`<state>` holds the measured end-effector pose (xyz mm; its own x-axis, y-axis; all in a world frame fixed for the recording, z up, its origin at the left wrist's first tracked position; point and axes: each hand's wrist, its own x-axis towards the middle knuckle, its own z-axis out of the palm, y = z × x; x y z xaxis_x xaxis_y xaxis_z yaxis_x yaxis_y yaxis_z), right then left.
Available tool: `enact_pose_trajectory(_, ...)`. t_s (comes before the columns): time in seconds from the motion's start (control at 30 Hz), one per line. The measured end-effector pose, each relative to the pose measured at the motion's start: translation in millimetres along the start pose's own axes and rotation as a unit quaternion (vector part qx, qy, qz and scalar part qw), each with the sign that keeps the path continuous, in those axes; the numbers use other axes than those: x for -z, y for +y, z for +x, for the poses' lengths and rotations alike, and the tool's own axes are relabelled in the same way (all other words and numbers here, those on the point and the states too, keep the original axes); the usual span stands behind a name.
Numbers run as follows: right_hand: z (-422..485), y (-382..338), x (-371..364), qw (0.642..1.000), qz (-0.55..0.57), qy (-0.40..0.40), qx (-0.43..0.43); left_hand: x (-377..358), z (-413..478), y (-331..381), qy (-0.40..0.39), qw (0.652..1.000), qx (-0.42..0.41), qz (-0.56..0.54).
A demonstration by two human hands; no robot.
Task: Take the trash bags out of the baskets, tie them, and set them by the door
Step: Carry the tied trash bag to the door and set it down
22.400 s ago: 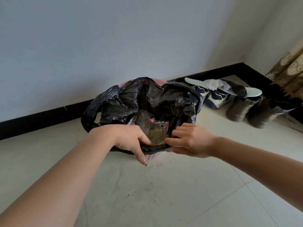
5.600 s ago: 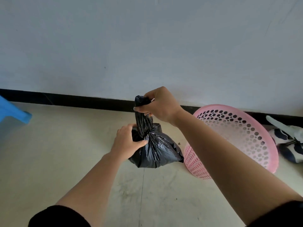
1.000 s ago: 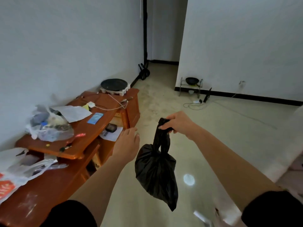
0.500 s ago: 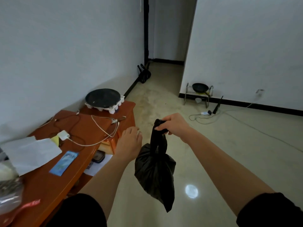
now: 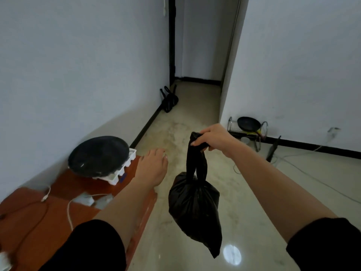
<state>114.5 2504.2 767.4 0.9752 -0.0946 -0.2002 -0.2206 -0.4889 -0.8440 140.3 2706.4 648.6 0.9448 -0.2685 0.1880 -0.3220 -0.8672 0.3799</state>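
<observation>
A tied black trash bag [image 5: 195,208] hangs in the air in front of me, its knotted handles gripped from above by my right hand [image 5: 214,138]. My left hand [image 5: 153,167] is stretched out flat to the left of the bag, fingers together, holding nothing and apart from the bag. Far down the hallway another tied black trash bag [image 5: 169,100] rests on the floor against the left wall, beside a dark door frame [image 5: 172,40].
A low wooden table [image 5: 48,216] stands at my left with a round black pan [image 5: 98,155] on a white tray and white charger cables [image 5: 86,200]. A metal rack with a frying pan [image 5: 249,124] and loose cables [image 5: 297,159] lie by the right wall.
I have walked forward along the table toward the hallway. The pan on the table and the far bag appear nearer. My right hand still carries the bag; my left hand stays beside it.
</observation>
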Motion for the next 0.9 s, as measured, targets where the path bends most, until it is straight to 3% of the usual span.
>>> enact_pose_trajectory(0.3, 275, -29, 61, 0.999, 0.021, 0.024, -0.016, -23, 272, -41, -0.015, 0.999, -0.026, 0.045)
enact_pose_trajectory(0.9, 815, -112, 134, 0.998, 0.036, -0.017, 0.054, -97, 784, -135, 0.035, 0.995, 0.072, 0.066)
